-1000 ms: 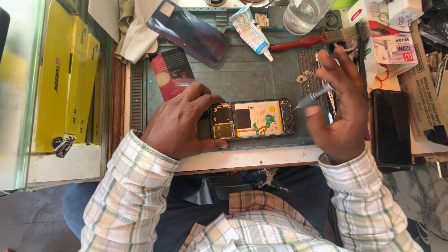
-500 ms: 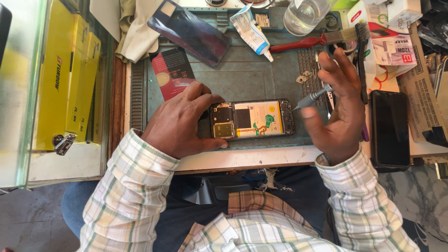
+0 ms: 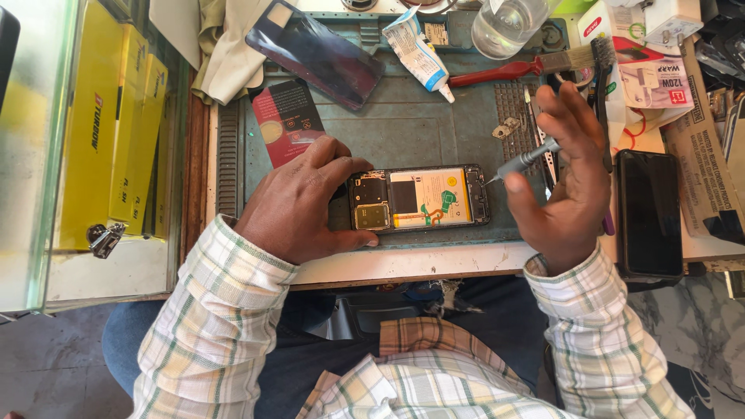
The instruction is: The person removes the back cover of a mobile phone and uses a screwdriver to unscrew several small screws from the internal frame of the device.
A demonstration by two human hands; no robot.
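The left hand [image 3: 299, 200] lies flat with its fingers spread, pressing on the left end of an opened phone [image 3: 419, 199] and pinning it to the grey-green mat [image 3: 411, 128]. The phone lies lengthwise near the front edge of the mat, its back cover off, showing the camera block and a pale battery with coloured stickers. The right hand [image 3: 560, 182] hovers just past the phone's right end, palm up and fingers loosely curled, pinching a slim metal screwdriver [image 3: 521, 161] between thumb and fingers; the tip points at the phone's right edge, very close to it, though whether it touches cannot be told. Beyond the left hand a red card [image 3: 285, 118] and a dark back cover [image 3: 314, 53] rest on the mat. Farther back lie a white tube [image 3: 415, 48], a red-handled brush [image 3: 516, 68] and a clear glass [image 3: 508, 22]. To the right of the right hand a second black phone [image 3: 650, 213] lies on the worktop [image 3: 403, 268].
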